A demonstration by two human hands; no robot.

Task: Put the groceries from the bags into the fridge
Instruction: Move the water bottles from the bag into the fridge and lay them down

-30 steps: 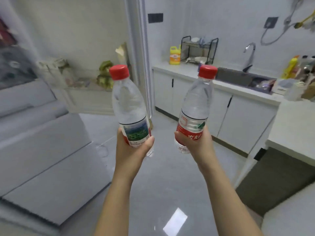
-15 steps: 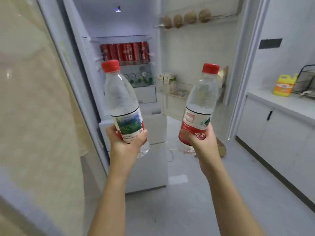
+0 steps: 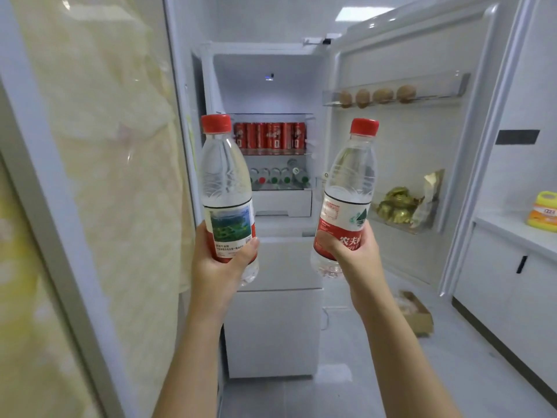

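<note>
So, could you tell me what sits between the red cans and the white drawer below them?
A row of bottles lying on their sides, caps outward, shown in the head view.

The left bottle [image 3: 226, 188] is clear with a red cap and a green landscape label edged red, the right bottle [image 3: 350, 188] clear with a red cap and red-and-white label, the fridge [image 3: 271, 333] white, its cans [image 3: 269, 135] red, the door bags [image 3: 394, 205] gold.

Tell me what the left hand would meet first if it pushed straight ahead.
Nothing stands between the left hand, holding its clear red-capped water bottle, and the open white fridge. It would likely first reach the shelf of lying bottles under the red cans; depth is unclear.
</note>
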